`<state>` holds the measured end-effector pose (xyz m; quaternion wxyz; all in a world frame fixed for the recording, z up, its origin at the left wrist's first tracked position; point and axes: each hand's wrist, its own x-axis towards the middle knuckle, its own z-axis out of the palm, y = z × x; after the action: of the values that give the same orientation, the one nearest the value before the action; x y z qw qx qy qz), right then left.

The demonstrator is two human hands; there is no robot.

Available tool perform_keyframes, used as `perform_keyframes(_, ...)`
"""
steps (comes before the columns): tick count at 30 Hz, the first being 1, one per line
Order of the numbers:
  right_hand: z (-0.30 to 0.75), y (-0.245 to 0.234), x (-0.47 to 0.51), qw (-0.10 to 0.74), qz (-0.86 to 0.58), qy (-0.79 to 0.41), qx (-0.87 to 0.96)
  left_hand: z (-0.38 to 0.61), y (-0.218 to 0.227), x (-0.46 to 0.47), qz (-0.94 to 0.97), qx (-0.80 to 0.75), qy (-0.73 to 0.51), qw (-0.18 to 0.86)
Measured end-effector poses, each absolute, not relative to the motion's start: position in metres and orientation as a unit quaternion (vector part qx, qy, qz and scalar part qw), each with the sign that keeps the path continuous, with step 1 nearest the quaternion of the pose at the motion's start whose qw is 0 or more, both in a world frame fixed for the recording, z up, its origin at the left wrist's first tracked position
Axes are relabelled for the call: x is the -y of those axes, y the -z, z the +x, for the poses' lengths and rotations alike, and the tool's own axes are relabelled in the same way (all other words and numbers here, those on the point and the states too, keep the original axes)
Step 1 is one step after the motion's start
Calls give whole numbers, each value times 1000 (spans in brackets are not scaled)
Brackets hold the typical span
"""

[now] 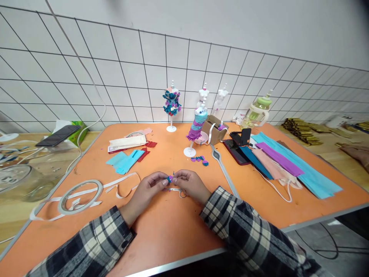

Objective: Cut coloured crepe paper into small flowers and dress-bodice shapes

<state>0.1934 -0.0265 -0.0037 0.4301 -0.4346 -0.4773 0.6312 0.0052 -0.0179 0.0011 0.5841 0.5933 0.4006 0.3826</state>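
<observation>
My left hand point(150, 190) and my right hand point(188, 182) meet above the middle of the orange table, fingertips pinched on a small purple-and-blue paper flower point(170, 179). Its finer details are hidden by the fingers. Small scissors point(181, 193) lie beneath the hands, one handle ring showing beside the right hand. Just beyond sit several similar purple-and-blue pieces point(201, 159). A white mini mannequin point(196, 129) wrapped in turquoise and purple crepe paper stands behind them. Farther back, another mannequin point(172, 102) wears teal and purple ruffles.
On the left lie a tape roll point(80, 197), white ribbon point(127, 177) and light-blue paper pieces point(126, 161). To the right are crepe sheets point(300, 165), a phone point(236, 152) and a grey strap point(223, 169). A cardboard box point(213, 130) and a green-lidded bottle point(257, 111) stand behind.
</observation>
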Motion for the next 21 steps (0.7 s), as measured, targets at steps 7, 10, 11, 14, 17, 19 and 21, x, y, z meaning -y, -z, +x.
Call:
perform_keyframes(7, 197, 11, 25, 406, -429, -603, 536, 8, -8, 19, 594, -435, -359, 573)
perform_keyframes(10, 197, 12, 24, 411, -442, -589, 537, 9, -6, 17, 585, -445, -360, 574)
perform_keyframes(11, 197, 13, 23, 416, -447, -581, 538, 9, -5, 17, 580, -446, -362, 577)
perform_keyframes(14, 196, 13, 22, 421, -450, -565, 549, 8, -5, 15, 568, -446, -365, 587)
perform_keyframes(17, 196, 13, 22, 415, -450, -563, 555, 9, -7, 15, 563, -443, -359, 599)
perform_keyframes(19, 196, 11, 22, 406, -449, -569, 555, 9, -8, 15, 559, -437, -357, 608)
perform_keyframes(21, 196, 9, 24, 396, -449, -578, 555, 9, -8, 16, 554, -430, -355, 618)
